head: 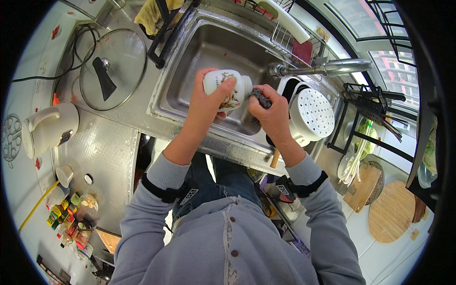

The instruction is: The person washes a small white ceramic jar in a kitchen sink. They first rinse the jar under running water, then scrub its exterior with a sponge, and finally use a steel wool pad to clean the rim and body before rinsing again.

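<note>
My left hand [206, 94] grips a white ceramic jar [228, 89] with painted decoration, tilted on its side over the stainless steel sink [213, 46]. The jar's neck points right, towards my right hand [272, 110]. Between the fingers of that hand is a grey steel wool scourer [262, 99], held close beside the jar's mouth; whether it touches the rim cannot be told. Part of the jar's body is hidden by my left thumb and fingers.
Right of the sink basin stands a white perforated strainer [315, 112]; a chrome faucet [327, 67] reaches above it. A glass pan lid [117, 71] lies on the left counter, near a white electric kettle [53, 124]. A black rack [156, 42] borders the sink's left side.
</note>
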A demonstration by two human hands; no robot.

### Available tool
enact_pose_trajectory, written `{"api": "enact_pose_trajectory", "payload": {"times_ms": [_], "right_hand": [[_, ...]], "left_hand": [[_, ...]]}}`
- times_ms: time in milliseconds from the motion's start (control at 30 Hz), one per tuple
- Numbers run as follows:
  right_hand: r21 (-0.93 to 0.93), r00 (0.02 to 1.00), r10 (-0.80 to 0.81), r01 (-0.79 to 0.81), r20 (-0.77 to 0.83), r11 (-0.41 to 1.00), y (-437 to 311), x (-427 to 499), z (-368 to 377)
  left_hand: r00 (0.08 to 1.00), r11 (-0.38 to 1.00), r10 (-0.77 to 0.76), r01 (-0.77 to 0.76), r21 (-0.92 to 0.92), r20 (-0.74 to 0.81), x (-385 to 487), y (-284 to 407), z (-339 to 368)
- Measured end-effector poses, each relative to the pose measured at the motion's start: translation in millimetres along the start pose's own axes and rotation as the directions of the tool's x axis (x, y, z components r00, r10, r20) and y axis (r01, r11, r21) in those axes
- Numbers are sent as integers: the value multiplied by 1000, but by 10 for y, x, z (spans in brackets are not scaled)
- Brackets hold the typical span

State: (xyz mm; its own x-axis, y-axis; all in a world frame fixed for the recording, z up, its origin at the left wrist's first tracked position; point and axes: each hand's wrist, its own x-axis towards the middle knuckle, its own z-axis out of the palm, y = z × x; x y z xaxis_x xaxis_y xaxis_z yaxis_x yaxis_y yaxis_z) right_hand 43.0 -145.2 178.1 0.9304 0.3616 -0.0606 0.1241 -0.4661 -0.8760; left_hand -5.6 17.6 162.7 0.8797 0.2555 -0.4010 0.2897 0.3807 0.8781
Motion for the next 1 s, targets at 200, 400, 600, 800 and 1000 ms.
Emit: {"api": "enact_pose_trajectory", "payload": {"times_ms": [200, 400, 600, 800, 1000], "right_hand": [[-80, 987, -163, 161, -18, 984, 34, 16, 9], [9, 997, -66, 66, 43, 998, 0, -6, 5], [49, 962, 248, -255, 111, 966, -20, 29, -12], [413, 883, 423, -470, 204, 780, 5, 88, -1], [72, 983, 145, -153, 113, 986, 76, -70, 67]], "left_hand": [[970, 959, -238, 243, -148, 53, 25, 33, -48], [985, 982, -170, 171, -84, 7, 42, 41, -47], [1000, 995, -3, 1, 95, 17, -4, -44, -49], [682, 482, 704, -665, 570, 199, 57, -110, -90], [999, 1000, 29, -29, -1, -29, -54, -100, -38]]}}
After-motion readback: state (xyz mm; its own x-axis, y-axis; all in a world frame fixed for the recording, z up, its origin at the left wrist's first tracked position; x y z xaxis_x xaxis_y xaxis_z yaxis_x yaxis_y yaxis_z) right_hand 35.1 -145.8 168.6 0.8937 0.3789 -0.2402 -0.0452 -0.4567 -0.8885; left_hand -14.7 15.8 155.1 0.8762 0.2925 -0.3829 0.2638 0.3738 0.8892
